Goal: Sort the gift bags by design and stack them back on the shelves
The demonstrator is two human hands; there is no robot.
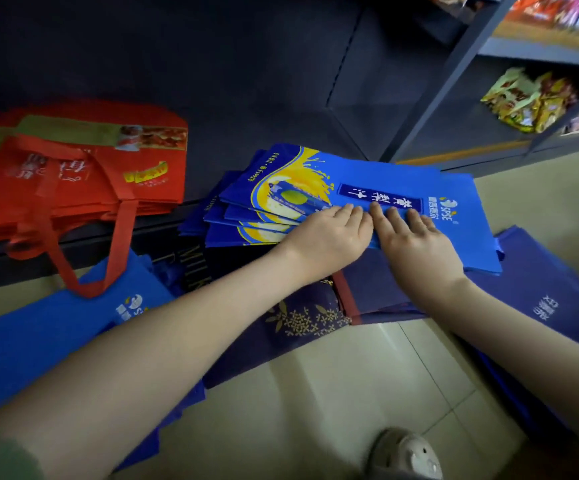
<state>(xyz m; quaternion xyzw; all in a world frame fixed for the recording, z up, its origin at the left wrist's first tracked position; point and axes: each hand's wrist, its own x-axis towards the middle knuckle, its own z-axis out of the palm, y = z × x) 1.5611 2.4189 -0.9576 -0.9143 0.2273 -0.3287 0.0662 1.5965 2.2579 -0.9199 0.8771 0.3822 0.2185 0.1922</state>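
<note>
A fanned stack of bright blue gift bags with yellow juice print lies half on the dark bottom shelf, half over the floor. My left hand and my right hand rest flat on its near edge, fingers straight, side by side. A pile of red gift bags with hanging red handles sits on the shelf to the left. On the floor lie another bright blue bag, dark navy bags with gold flowers and plain navy bags.
Grey shelving with snack packets stands at the right. Pale floor tiles spread in front of the shelf. A light shoe shows at the bottom edge. The dark shelf back panel rises behind the bags.
</note>
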